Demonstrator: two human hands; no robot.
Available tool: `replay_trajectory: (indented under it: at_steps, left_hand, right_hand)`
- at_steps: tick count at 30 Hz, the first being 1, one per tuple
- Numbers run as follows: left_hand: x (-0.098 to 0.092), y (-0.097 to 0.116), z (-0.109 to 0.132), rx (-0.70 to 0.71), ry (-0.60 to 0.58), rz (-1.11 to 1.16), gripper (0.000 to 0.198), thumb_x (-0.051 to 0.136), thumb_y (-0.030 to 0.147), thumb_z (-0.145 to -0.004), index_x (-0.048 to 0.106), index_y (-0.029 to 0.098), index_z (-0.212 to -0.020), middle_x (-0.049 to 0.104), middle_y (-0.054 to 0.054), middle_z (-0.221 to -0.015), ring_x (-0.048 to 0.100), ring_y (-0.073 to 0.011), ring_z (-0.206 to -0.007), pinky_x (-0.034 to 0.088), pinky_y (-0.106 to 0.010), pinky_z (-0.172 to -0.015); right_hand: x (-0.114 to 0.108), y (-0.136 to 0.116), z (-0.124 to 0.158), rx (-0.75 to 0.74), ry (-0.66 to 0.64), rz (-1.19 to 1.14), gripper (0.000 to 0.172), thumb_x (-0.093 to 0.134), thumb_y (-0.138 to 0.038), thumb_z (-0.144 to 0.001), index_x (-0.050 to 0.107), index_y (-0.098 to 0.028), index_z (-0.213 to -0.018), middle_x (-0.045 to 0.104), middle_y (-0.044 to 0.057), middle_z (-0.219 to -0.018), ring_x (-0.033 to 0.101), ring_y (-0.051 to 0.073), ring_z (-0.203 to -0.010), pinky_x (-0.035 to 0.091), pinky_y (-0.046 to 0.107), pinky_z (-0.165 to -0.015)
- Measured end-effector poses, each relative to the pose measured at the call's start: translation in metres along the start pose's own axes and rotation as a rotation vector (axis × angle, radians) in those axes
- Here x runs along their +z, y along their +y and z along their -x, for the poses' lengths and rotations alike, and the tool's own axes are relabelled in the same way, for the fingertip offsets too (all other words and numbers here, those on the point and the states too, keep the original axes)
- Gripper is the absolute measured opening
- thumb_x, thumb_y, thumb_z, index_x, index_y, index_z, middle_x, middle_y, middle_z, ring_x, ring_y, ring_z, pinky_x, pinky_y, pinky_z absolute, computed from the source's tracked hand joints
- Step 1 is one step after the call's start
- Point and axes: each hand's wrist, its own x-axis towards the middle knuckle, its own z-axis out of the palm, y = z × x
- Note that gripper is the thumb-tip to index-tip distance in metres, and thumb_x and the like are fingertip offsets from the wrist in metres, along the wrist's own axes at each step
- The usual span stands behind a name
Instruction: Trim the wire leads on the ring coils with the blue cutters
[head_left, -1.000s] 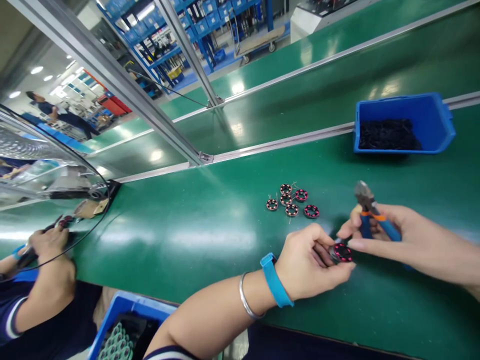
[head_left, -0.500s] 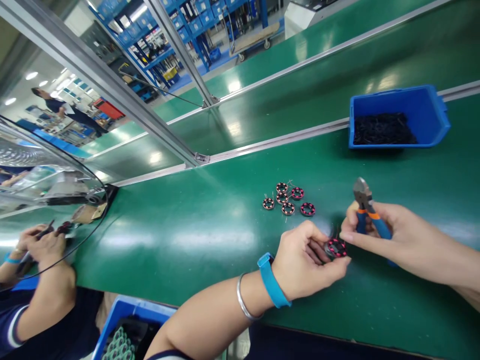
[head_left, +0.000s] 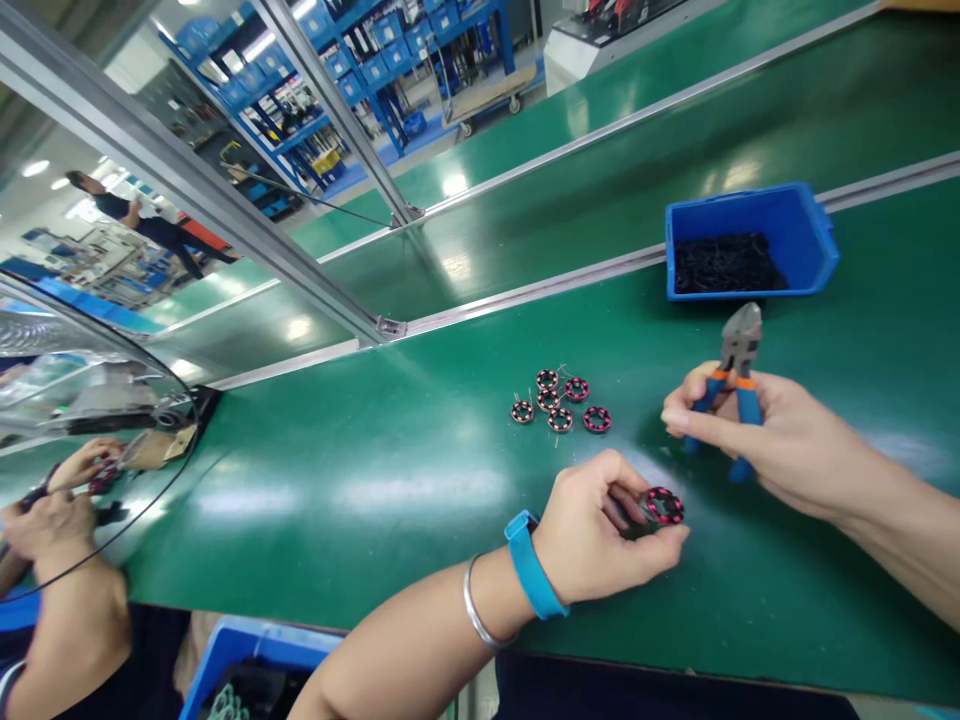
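Observation:
Between the thumb and fingers of my left hand [head_left: 600, 530] is a small ring-shaped motor stator [head_left: 664, 506] with pink-red marks around its face. My right hand [head_left: 757, 430] grips diagonal cutters [head_left: 741, 345] with blue and orange handles, their jaws pointing up and away from me. The cutters are apart from the stator. Beyond my left hand lies a group of several similar wound stators [head_left: 549, 398] on the green bench, some with thin wire ends sticking out.
A blue bin [head_left: 806, 240] holding black pieces stands at the back right against a metal rail [head_left: 525, 293]. Another blue bin [head_left: 259, 640] is at the lower left, below the bench edge. A co-worker's hands [head_left: 56, 500] work at the far left, near a black cable [head_left: 169, 470].
My right hand with the cutters has moved up and away from the stator, and the cutter handles have spread. My left hand still holds the stator. The camera view has shifted slightly.

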Motion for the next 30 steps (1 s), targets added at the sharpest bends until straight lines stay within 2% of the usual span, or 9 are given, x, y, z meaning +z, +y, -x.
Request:
replay_trajectory:
  at_steps: [3,7,9,12,16,18,21,25,30]
  left_hand:
    - [-0.002,0.003,0.0,-0.069,0.047,0.123,0.068,0.118,0.043,-0.049,0.063,0.019,-0.081,0.079,-0.004,-0.098,0.071,-0.0104,-0.075,0.058,-0.019,-0.063]
    - [-0.006,0.002,-0.004,-0.244,0.023,0.269,0.073,0.121,0.036,-0.046,0.063,0.019,-0.088,0.077,0.0,-0.084,0.072,-0.0097,-0.071,0.056,-0.018,-0.064]
    - [-0.009,0.001,-0.006,-0.274,0.016,0.295,0.075,0.122,0.032,-0.042,0.065,0.018,-0.09,0.076,0.003,-0.08,0.067,-0.0068,-0.066,0.054,-0.017,-0.061]
    - [-0.013,-0.001,-0.008,-0.306,0.004,0.333,0.079,0.123,0.033,-0.038,0.064,0.018,-0.089,0.076,0.004,-0.078,0.066,-0.0053,-0.062,0.055,-0.017,-0.06]
    - [-0.014,-0.003,-0.009,-0.306,0.002,0.382,0.082,0.123,0.033,-0.033,0.062,0.019,-0.086,0.078,0.003,-0.081,0.07,-0.006,-0.064,0.058,-0.018,-0.062]
    - [-0.013,-0.003,-0.01,-0.287,-0.002,0.395,0.08,0.123,0.032,-0.034,0.065,0.018,-0.088,0.078,0.003,-0.081,0.07,-0.0063,-0.064,0.057,-0.018,-0.062]
    - [-0.013,-0.003,-0.011,-0.267,-0.013,0.415,0.079,0.123,0.031,-0.036,0.07,0.017,-0.093,0.078,0.002,-0.081,0.07,-0.0069,-0.064,0.058,-0.02,-0.064]
    - [-0.015,-0.005,-0.011,-0.28,-0.045,0.384,0.078,0.123,0.035,-0.042,0.072,0.017,-0.098,0.075,0.004,-0.073,0.068,-0.0083,-0.061,0.054,-0.021,-0.061]
    - [-0.016,-0.006,-0.01,-0.25,-0.055,0.398,0.078,0.123,0.038,-0.043,0.068,0.017,-0.095,0.078,0.002,-0.078,0.07,-0.0088,-0.062,0.055,-0.021,-0.061]
  right_hand:
    - [-0.017,0.001,0.0,0.051,-0.109,-0.01,0.077,0.09,-0.101,-0.067,0.073,-0.027,-0.083,0.075,0.005,-0.076,0.066,0.022,-0.07,0.056,0.038,-0.066]
    - [-0.029,0.015,0.007,0.187,-0.388,-0.04,0.08,0.083,-0.101,-0.074,0.086,-0.03,-0.109,0.081,0.009,-0.082,0.072,0.028,-0.071,0.059,0.04,-0.06]
    - [-0.032,0.025,0.009,0.206,-0.445,-0.066,0.078,0.079,-0.1,-0.079,0.087,-0.033,-0.117,0.082,0.008,-0.083,0.072,0.028,-0.068,0.059,0.04,-0.055]
    - [-0.032,0.03,0.01,0.201,-0.461,-0.097,0.071,0.078,-0.098,-0.083,0.089,-0.035,-0.116,0.082,0.009,-0.084,0.071,0.028,-0.067,0.06,0.039,-0.053]
    - [-0.028,0.012,0.009,0.239,-0.448,-0.087,0.076,0.083,-0.102,-0.072,0.09,-0.034,-0.105,0.084,0.011,-0.085,0.076,0.031,-0.072,0.063,0.039,-0.054]
    - [-0.024,0.004,0.009,0.236,-0.412,-0.074,0.08,0.083,-0.105,-0.068,0.09,-0.032,-0.101,0.086,0.012,-0.091,0.08,0.033,-0.078,0.068,0.042,-0.06]
    - [-0.018,0.002,0.01,0.156,-0.35,-0.022,0.076,0.084,-0.103,-0.07,0.09,-0.032,-0.096,0.089,0.011,-0.099,0.083,0.033,-0.084,0.075,0.047,-0.074]
    - [-0.011,0.007,0.014,0.053,-0.279,0.05,0.073,0.083,-0.102,-0.072,0.091,-0.033,-0.093,0.091,0.011,-0.108,0.088,0.037,-0.099,0.077,0.049,-0.09]
    - [-0.008,0.006,0.018,0.037,-0.3,0.057,0.072,0.082,-0.101,-0.075,0.092,-0.033,-0.094,0.091,0.011,-0.105,0.089,0.036,-0.098,0.077,0.047,-0.091]
